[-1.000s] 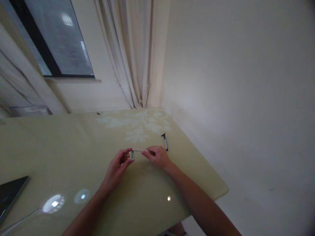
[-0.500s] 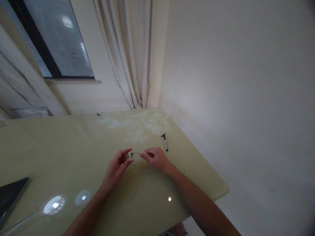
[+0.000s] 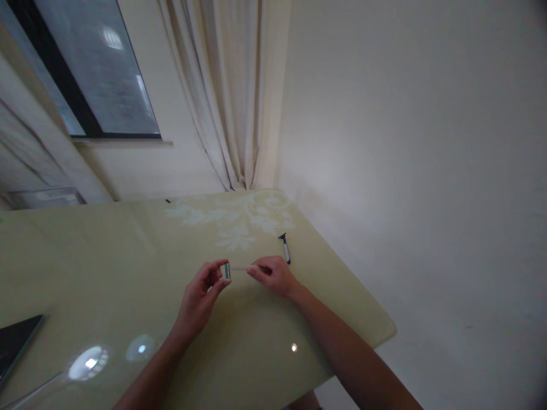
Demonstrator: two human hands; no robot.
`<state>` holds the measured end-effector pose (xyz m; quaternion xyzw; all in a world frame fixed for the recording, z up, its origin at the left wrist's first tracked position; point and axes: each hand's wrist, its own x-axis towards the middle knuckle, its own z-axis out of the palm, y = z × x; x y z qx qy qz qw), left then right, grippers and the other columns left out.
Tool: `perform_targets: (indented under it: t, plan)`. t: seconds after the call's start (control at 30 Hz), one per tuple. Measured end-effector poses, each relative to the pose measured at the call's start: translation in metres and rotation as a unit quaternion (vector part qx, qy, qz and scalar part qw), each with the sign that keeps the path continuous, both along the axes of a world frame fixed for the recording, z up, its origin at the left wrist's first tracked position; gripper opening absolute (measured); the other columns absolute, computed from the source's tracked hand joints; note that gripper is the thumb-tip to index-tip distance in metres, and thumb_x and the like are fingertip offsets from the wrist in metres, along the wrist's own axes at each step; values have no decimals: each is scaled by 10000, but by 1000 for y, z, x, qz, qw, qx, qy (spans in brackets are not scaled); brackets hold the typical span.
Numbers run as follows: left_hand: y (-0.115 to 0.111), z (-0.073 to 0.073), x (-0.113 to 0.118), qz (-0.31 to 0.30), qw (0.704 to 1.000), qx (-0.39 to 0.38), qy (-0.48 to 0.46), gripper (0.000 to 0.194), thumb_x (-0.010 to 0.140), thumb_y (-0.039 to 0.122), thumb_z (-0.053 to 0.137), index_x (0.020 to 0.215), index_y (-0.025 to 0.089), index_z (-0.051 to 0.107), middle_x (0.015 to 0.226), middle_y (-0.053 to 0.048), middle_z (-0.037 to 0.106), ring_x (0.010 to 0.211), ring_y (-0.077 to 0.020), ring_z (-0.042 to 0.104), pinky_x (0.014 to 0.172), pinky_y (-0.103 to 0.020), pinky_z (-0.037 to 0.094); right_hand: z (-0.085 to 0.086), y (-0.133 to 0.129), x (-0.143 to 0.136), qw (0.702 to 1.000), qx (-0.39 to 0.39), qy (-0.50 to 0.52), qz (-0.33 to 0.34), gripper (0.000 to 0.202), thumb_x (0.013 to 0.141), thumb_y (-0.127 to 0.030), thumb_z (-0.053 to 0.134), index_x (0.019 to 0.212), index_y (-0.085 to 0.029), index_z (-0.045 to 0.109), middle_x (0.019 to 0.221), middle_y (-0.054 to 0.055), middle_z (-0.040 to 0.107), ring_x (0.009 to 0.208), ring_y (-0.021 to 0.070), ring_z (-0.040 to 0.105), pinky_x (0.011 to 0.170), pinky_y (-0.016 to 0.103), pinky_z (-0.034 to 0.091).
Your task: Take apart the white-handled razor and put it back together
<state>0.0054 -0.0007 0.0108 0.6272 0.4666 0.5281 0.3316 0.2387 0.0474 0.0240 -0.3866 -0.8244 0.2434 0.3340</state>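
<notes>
Between the thumb and fingers of my left hand point(image 3: 203, 293) is a small flat piece point(image 3: 227, 270), teal and white with a dark edge, held upright. My right hand point(image 3: 276, 276) pinches a thin light stick point(image 3: 240, 268) that points left at the small piece. The stick's tip is close to the piece's right side; whether they touch is too small to tell. Just beyond my right hand, a razor point(image 3: 286, 250) with a black head and a grey-and-black handle lies on the glossy table point(image 3: 106, 273).
A dark flat panel point(image 3: 17, 344) lies at the table's left edge. A tiny black piece point(image 3: 168, 201) is near the back edge. Curtains point(image 3: 222, 97) and a window point(image 3: 115, 74) stand behind, and a wall point(image 3: 405, 171) runs along the right side.
The small piece in my left hand has turned, showing more of its teal face. The stick's tip has shifted from the piece's upper end to beside it. The whole view has moved slightly.
</notes>
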Motion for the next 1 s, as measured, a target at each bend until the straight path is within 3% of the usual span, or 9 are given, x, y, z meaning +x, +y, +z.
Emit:
perform_targets:
  t: [0.1, 0.27, 0.4, 0.47, 0.57, 0.63, 0.8, 0.93, 1.0]
  plan:
    - [0, 1, 2, -3, 1000, -5, 11, 371, 885, 371, 705, 1226, 232, 660, 846, 24, 551, 766, -135, 573, 725, -252, 467, 0, -2, -4, 999, 0, -2, 33, 497, 982, -580, 522, 740, -172, 669, 623, -25, 510, 587, 103, 433, 600, 247, 285]
    - [1, 2, 3, 0, 1000, -5, 2, 362, 881, 382, 702, 1204, 222, 673, 836, 24, 541, 763, -136, 573, 728, -254, 471, 2, 2, -2, 996, 16, -14, -85, 591, 991, -612, 472, 607, -171, 562, 577, -21, 447, 573, 111, 405, 585, 264, 258]
    - [3, -2, 0, -4, 1000, -11, 0, 389, 897, 387, 690, 1250, 226, 653, 844, 21, 546, 773, -138, 577, 726, -252, 468, 1, 0, -2, 1000, 2, -7, 8, 528, 971, -605, 516, 704, -171, 652, 616, -19, 512, 579, 108, 437, 589, 251, 282]
    - [2, -3, -1, -5, 1000, -11, 0, 393, 896, 386, 693, 1251, 224, 650, 849, 18, 551, 784, -142, 582, 734, -255, 470, 0, -1, -4, 1000, 3, -8, 23, 509, 970, -592, 529, 707, -174, 653, 620, -20, 521, 579, 106, 438, 589, 251, 282]
    - [1, -1, 1, 0, 1000, -5, 1, 380, 890, 391, 700, 1227, 220, 662, 853, 15, 546, 796, -146, 581, 740, -256, 474, 0, 2, -4, 997, 18, -14, -72, 558, 981, -588, 511, 614, -173, 569, 585, -22, 467, 568, 107, 411, 583, 262, 259]
    - [1, 0, 1, 0, 1000, -3, 1, 371, 893, 392, 696, 1221, 221, 667, 853, 16, 542, 795, -144, 579, 730, -251, 474, 1, 2, -2, 995, 19, -11, -102, 572, 981, -596, 503, 597, -174, 540, 572, -25, 441, 563, 107, 403, 580, 264, 251]
    - [2, -2, 0, -1, 1000, -5, -1, 377, 891, 378, 701, 1234, 228, 660, 859, 18, 549, 800, -140, 587, 736, -246, 476, 2, -2, -4, 1000, 3, -7, 14, 506, 973, -573, 533, 672, -172, 607, 603, -31, 485, 569, 96, 419, 583, 247, 264]
    - [2, -2, 0, -3, 1000, -7, 0, 376, 887, 380, 706, 1225, 221, 667, 851, 17, 547, 788, -139, 581, 732, -249, 474, 0, 1, -6, 996, 4, -28, -88, 560, 975, -577, 521, 588, -172, 525, 559, -35, 422, 546, 98, 384, 566, 264, 229]
    - [1, -1, 1, -7, 1000, -9, 1, 375, 891, 384, 701, 1227, 222, 668, 847, 18, 541, 783, -138, 575, 727, -247, 471, 0, 1, -4, 994, 6, -30, -105, 566, 971, -588, 520, 585, -173, 527, 559, -32, 424, 547, 102, 383, 565, 267, 227]
